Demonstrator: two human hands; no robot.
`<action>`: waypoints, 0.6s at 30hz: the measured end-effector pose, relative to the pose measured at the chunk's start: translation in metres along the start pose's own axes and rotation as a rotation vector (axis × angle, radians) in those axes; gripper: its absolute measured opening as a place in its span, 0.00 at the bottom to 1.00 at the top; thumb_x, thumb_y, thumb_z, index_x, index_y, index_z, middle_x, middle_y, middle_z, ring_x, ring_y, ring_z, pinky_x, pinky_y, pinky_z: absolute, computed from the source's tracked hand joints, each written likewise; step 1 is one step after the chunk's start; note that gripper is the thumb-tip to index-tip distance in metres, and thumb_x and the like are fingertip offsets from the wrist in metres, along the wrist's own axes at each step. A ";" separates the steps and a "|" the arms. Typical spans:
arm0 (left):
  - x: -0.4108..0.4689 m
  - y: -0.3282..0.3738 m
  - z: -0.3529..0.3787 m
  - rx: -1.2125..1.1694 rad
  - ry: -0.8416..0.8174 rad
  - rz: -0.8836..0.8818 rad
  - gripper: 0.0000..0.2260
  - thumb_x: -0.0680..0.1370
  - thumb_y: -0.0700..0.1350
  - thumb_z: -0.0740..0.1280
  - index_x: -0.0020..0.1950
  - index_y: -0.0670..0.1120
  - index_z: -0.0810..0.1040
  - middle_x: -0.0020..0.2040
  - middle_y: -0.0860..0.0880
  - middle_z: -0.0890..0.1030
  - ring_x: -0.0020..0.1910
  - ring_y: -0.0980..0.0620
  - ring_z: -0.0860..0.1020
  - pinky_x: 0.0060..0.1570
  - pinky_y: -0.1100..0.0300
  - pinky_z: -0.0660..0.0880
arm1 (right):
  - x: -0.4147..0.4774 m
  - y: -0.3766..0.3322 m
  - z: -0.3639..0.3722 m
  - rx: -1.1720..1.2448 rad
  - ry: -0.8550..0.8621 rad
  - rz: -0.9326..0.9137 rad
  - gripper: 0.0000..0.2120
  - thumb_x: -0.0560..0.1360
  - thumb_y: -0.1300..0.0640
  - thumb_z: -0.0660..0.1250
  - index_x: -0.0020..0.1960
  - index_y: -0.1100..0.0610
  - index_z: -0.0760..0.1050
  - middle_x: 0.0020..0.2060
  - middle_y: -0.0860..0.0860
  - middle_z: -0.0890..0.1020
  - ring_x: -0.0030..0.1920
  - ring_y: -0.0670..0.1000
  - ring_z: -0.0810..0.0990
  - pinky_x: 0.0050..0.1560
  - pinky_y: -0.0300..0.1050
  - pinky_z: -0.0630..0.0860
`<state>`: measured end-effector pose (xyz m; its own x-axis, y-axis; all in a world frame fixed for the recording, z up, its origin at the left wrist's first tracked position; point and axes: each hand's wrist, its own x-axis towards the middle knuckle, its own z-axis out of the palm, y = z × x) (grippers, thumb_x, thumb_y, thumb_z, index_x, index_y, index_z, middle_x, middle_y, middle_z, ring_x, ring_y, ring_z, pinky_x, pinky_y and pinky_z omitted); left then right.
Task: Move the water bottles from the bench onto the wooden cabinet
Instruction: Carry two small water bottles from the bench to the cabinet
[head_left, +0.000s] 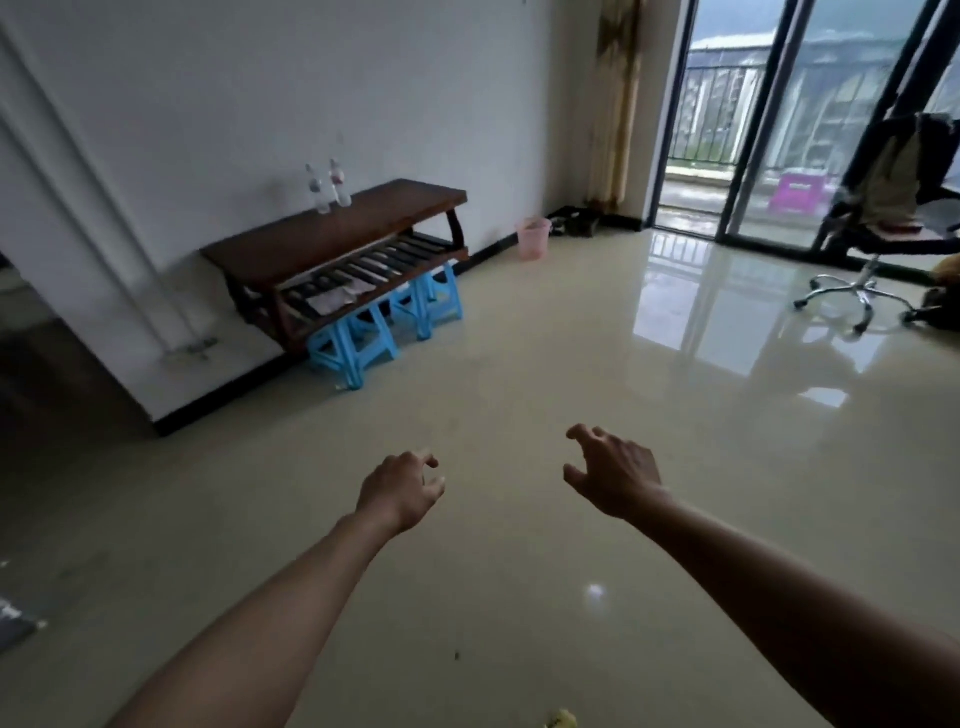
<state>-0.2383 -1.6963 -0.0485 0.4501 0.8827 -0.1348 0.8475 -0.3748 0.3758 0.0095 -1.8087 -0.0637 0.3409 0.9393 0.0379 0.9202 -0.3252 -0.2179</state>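
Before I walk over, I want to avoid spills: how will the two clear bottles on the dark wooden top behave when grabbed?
The bottles stand tall and slim, close together, so nudging one probably topples both. Clear plastic likely dents under a squeeze. Fill level is too blurred to judge weight.

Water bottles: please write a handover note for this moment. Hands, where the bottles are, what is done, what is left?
Left hand: empty, fingers loosely curled, over the floor. Right hand: the same.
Two water bottles stand upright, side by side, on the dark wooden stand by the wall, near its left end.
Done: unclear; I cannot tell whether this stand is the bench or the cabinet.
Left: check that; move both bottles if needed.
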 end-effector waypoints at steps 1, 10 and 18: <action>0.023 -0.009 -0.010 0.005 0.015 -0.028 0.15 0.76 0.54 0.65 0.61 0.50 0.76 0.49 0.48 0.83 0.51 0.46 0.79 0.49 0.56 0.74 | 0.035 -0.007 0.002 0.008 0.000 -0.023 0.25 0.75 0.41 0.61 0.70 0.48 0.65 0.59 0.50 0.78 0.55 0.55 0.80 0.50 0.47 0.74; 0.185 -0.071 -0.090 -0.017 0.100 -0.261 0.15 0.76 0.53 0.66 0.60 0.50 0.76 0.49 0.47 0.82 0.50 0.46 0.79 0.48 0.56 0.75 | 0.280 -0.082 0.002 0.050 -0.044 -0.247 0.24 0.76 0.42 0.61 0.70 0.48 0.65 0.59 0.50 0.78 0.55 0.57 0.80 0.50 0.48 0.72; 0.357 -0.144 -0.119 -0.055 0.118 -0.365 0.15 0.75 0.53 0.65 0.60 0.51 0.76 0.54 0.46 0.81 0.52 0.45 0.79 0.49 0.56 0.75 | 0.475 -0.138 0.039 0.026 -0.056 -0.342 0.24 0.76 0.41 0.61 0.70 0.47 0.64 0.59 0.49 0.78 0.54 0.56 0.80 0.49 0.47 0.73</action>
<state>-0.2335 -1.2934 -0.0419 0.0837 0.9830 -0.1632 0.9282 -0.0173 0.3716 0.0370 -1.3139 -0.0536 0.0023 0.9982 0.0597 0.9739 0.0114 -0.2267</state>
